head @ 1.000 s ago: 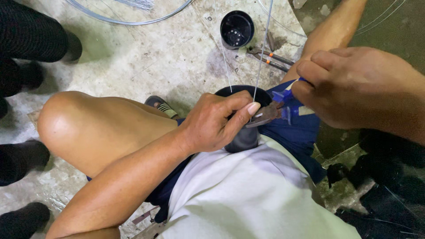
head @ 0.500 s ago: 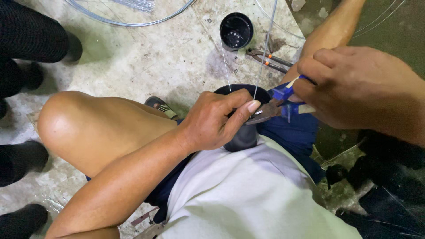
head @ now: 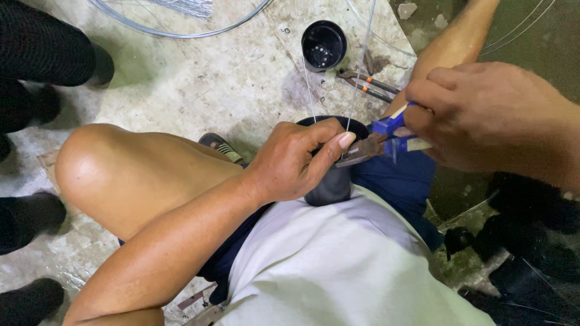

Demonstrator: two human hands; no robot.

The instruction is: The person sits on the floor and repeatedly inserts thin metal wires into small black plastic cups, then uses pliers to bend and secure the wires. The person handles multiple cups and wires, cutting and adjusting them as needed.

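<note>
The left hand point(head: 296, 160) grips a black pot point(head: 329, 181), thumb pinching thin wire point(head: 356, 72); the right hand point(head: 483, 118) clasps blue-handled pliers point(head: 380, 142) at the rim.

White shirt point(head: 338, 265), dark blue shorts point(head: 399, 181), striped sandal point(head: 220, 145); arms, knees bare.
</note>
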